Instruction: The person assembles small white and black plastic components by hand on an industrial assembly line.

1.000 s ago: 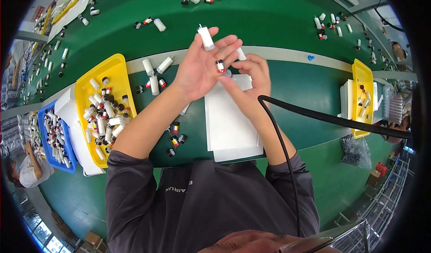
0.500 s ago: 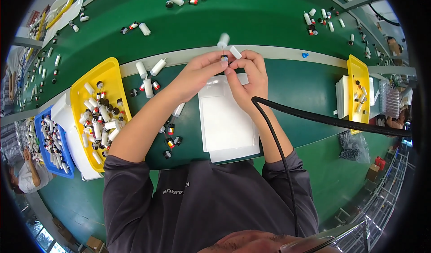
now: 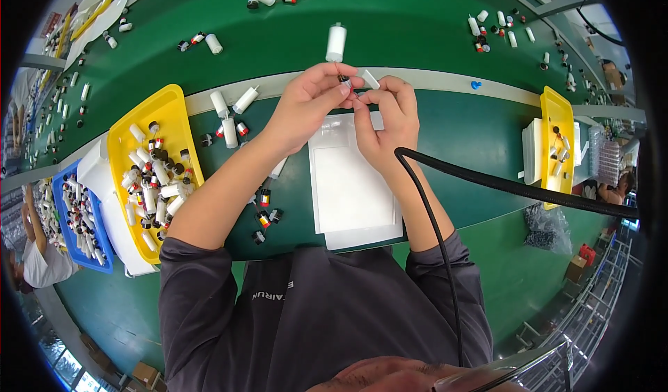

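My left hand (image 3: 316, 99) is closed, its thumb and fingers pinching a small dark cylindrical part (image 3: 344, 79) with a thin wire. Beyond the fingertips is a white cylinder (image 3: 336, 42), which looks joined to that part by the wire. My right hand (image 3: 384, 110) is closed too, thumb against forefinger at the same small part; a flat white piece (image 3: 371, 79) sticks up between its fingers. What exactly the right fingertips pinch is too small to make out. Below both hands lies a white rectangular tray (image 3: 355, 190) on the green table.
At my left stand a yellow bin (image 3: 120, 176) and a blue bin (image 3: 106, 242), both filled with wired white cylinders. Loose cylinders (image 3: 229, 132) and small parts (image 3: 263, 218) lie nearby. A black cable (image 3: 487, 181) crosses over my right forearm. Another yellow bin (image 3: 546, 99) stands right.
The white cylinder, blurred before, has swung farther away from me and now shows sharply. My left fingers have shifted slightly on the small part; the right hand stays close beside them.
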A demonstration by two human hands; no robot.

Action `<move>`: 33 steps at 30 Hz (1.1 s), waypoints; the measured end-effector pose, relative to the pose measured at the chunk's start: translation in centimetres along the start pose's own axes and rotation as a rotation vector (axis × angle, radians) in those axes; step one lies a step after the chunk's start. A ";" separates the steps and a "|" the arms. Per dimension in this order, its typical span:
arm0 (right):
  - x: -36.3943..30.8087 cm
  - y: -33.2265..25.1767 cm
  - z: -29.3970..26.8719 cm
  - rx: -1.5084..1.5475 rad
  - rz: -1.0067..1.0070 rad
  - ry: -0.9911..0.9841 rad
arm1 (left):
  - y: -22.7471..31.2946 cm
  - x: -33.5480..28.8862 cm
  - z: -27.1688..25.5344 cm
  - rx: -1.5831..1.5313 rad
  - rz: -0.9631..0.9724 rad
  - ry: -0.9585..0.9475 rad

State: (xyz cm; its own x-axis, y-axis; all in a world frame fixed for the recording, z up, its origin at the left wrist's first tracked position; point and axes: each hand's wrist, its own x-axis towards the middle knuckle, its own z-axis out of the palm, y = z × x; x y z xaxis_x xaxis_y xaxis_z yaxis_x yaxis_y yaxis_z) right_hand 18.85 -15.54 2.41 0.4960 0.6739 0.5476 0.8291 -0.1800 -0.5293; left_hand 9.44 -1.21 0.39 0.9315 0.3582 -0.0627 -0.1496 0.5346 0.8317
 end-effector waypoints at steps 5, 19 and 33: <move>0.2 0.1 0.1 0.027 0.014 -0.001 | 0.0 0.3 -0.6 0.049 0.024 -0.033; 1.0 0.1 -1.1 0.174 -0.016 0.074 | -0.1 0.5 -0.4 0.101 0.050 0.018; 3.1 1.4 -2.2 1.029 0.802 -0.180 | -0.1 0.4 0.5 0.407 -0.146 -0.292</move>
State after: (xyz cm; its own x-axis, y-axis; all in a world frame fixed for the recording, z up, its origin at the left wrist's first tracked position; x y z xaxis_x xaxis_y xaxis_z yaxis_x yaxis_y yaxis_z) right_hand 22.17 -15.29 4.83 0.6478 0.7356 -0.1982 -0.2911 -0.0014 -0.9567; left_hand 9.98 -1.51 0.59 0.9954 0.0428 -0.0862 0.0759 0.2016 0.9765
